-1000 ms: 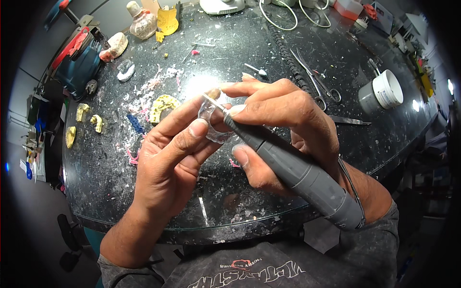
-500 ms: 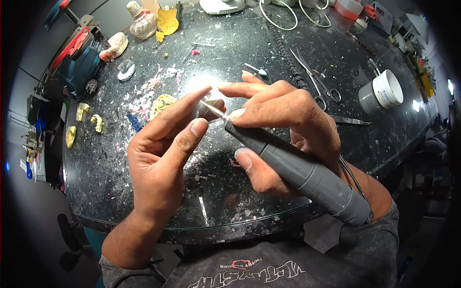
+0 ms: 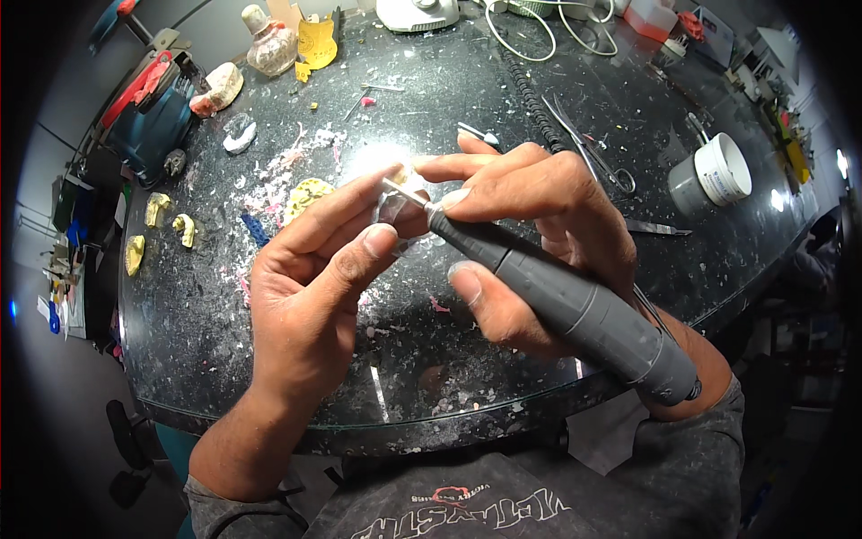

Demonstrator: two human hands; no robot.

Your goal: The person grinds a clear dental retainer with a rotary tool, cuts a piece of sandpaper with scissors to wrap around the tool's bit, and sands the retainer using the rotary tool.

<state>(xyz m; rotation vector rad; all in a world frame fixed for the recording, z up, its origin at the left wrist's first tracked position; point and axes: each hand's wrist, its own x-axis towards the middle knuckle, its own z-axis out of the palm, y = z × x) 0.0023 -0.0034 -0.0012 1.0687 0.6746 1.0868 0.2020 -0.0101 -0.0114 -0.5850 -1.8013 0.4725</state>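
My left hand point(image 3: 310, 278) pinches a small clear plastic piece, like a thin dental tray point(image 3: 390, 212), between its thumb and fingers. In my right hand point(image 3: 561, 193) lies a dark grey rotary handpiece point(image 3: 584, 310), held much like a pen, its back end toward my right wrist. A thin metal bit point(image 3: 406, 191) sticks out of its nose and lies over the clear piece; whether it touches cannot be made out. Fingertips of both hands come close together at the far side, under a bright glare. My fingers hide part of the clear piece.
White and pink shavings litter the dark bench point(image 3: 431, 359). A yellow dental cast point(image 3: 306, 198) stands behind my left hand, with smaller yellow pieces point(image 3: 157, 209) farther left. Scissors point(image 3: 588, 148), tweezers point(image 3: 658, 228), a white tub point(image 3: 723, 169) and a coiled cord point(image 3: 532, 97) lie to the right.
Both hands have shifted slightly right, the clear piece with them. It has turned a little and shows more plainly. The handpiece's back end has risen slightly in the picture.
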